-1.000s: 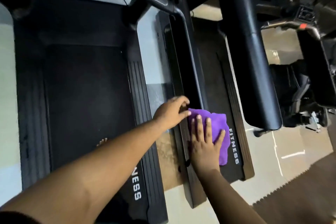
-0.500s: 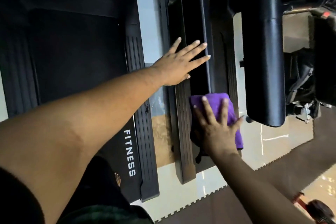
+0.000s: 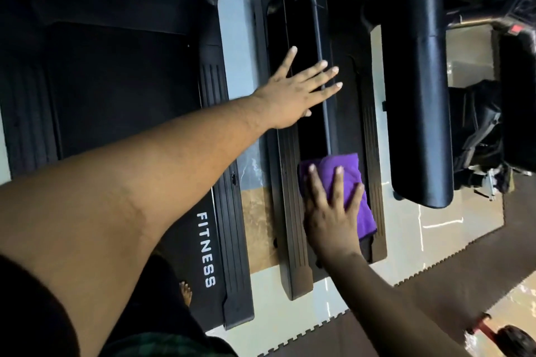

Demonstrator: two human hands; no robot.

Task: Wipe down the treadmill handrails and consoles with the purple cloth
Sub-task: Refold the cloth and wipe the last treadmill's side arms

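A purple cloth (image 3: 349,166) is draped over the near end of a thin black treadmill handrail (image 3: 320,46). My right hand (image 3: 330,217) presses down on the cloth with straight, spread fingers. Farther up the same rail, my left hand (image 3: 293,95) is spread flat, its fingertips reaching across the bar; I cannot tell whether it touches. Below the rail lie the treadmill's dark deck and ribbed side rails (image 3: 290,211).
A thick black padded handrail (image 3: 417,95) runs parallel on the right. A second treadmill marked FITNESS (image 3: 206,249) lies to the left with its belt (image 3: 116,90). Dark foam mats (image 3: 435,298) cover the floor, with a red-handled object (image 3: 490,330) at bottom right.
My left hand left the cloth, opened and moved up along the handrail. My right hand stays pressed on the cloth at the rail's near end. The view tilted downward.
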